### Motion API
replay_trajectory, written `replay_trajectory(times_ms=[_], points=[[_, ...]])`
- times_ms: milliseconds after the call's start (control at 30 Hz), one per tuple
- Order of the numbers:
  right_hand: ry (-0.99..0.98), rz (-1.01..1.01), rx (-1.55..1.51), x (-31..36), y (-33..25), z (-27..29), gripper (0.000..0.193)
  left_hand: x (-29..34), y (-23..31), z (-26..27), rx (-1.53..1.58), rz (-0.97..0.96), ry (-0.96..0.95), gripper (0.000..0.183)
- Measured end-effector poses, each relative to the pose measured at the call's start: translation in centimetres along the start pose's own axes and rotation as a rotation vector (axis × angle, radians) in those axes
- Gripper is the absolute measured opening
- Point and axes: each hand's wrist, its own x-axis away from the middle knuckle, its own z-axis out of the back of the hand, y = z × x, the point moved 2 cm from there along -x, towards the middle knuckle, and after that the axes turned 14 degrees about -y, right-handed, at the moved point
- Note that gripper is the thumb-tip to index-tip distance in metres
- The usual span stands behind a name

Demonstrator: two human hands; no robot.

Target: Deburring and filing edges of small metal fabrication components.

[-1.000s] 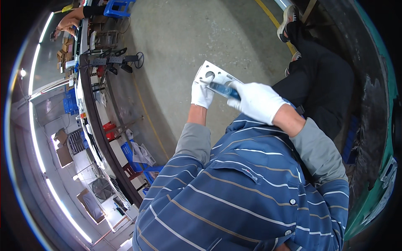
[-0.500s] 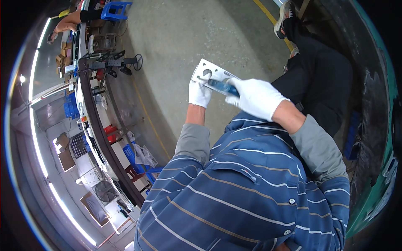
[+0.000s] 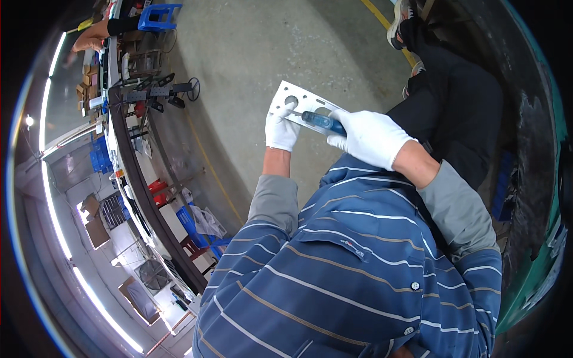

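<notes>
A flat white or silver metal plate (image 3: 305, 103) with two large round holes and several small ones is held tilted above my lap. My gloved left hand (image 3: 282, 131) grips its left end, with the thumb on the upper face. My gloved right hand (image 3: 371, 139) is closed around a hand tool with a clear blue handle (image 3: 323, 122) and a thin metal shaft. That shaft crosses the plate toward the left thumb, beside the left large hole. Whether its tip touches the metal, and which tool it exactly is, I cannot tell.
To the left runs a long dark-edged workbench (image 3: 128, 149). A blue stool (image 3: 159, 18) and another person's arm (image 3: 92, 37) show at the upper left. Grey floor (image 3: 250, 53) lies beyond my hands. My dark-trousered legs (image 3: 459, 107) extend to the upper right, beside a dark panel.
The tool and my right hand have shifted slightly right and down against the plate, baring more of the shaft. The plate and left hand have moved slightly left.
</notes>
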Motion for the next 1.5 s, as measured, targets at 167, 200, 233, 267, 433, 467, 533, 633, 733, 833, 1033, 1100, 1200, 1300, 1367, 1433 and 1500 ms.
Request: replay_trajectory(times_ms=[167,200,233,267,433,467,533,633,733,833,1033,1100,1200,1300,1367,1433,1500], points=[[-0.015,0.071,0.108,0.7,0.1,-1.6,0.033,-0.4,-0.1,0.6,0.014,-0.033,0.076,0.033],[-0.048,0.090,0.117,0.8,0.0,-1.9,0.032,-0.6,-0.2,0.8,0.022,-0.043,0.101,0.032],[-0.081,0.109,0.125,0.9,0.0,-2.1,0.032,-0.5,-0.2,0.9,0.030,-0.053,0.126,0.031],[-0.080,0.108,0.126,0.8,0.0,-1.9,0.032,-0.5,-0.2,0.6,0.030,-0.053,0.125,0.031],[0.031,-0.020,-0.019,0.5,0.4,-0.4,0.030,-0.1,0.4,-0.3,0.032,-0.047,0.066,0.029],[0.021,0.004,0.023,0.5,0.2,-0.8,0.031,-0.1,0.4,0.0,0.025,-0.045,0.068,0.030],[0.001,0.053,0.109,0.5,-0.2,-1.7,0.032,0.0,0.3,0.8,0.012,-0.041,0.074,0.030],[-0.016,0.079,0.139,0.3,-0.1,-1.9,0.033,0.1,0.1,1.0,0.014,-0.042,0.090,0.031],[-0.027,0.081,0.102,0.1,0.3,-1.5,0.033,-0.1,0.0,0.7,0.035,-0.051,0.120,0.031],[-0.014,0.045,0.069,0.3,0.0,-0.7,0.033,-0.2,0.3,-0.4,0.021,-0.058,0.131,0.030],[-0.083,0.109,0.106,0.8,-0.8,-2.3,0.033,-0.6,0.0,1.5,-0.016,-0.078,0.101,0.030],[-0.112,0.137,0.134,0.7,-0.6,-2.2,0.033,-0.9,-0.1,1.6,-0.017,-0.083,0.087,0.031],[-0.008,0.011,-0.017,0.2,1.2,0.0,0.033,-0.8,0.4,-0.4,0.030,-0.098,0.139,0.030],[-0.002,0.008,-0.031,0.4,1.3,-0.9,0.032,-0.6,0.7,0.3,0.035,-0.105,0.157,0.030],[-0.060,0.071,0.050,1.0,1.0,-2.6,0.031,-0.8,0.3,1.1,0.029,-0.103,0.152,0.030],[-0.088,0.102,0.095,1.2,0.9,-2.4,0.031,-1.3,0.1,1.5,0.030,-0.105,0.148,0.030],[-0.054,0.010,-0.013,1.5,1.2,-0.4,0.031,-1.8,0.1,1.5,0.055,-0.111,0.122,0.031]])
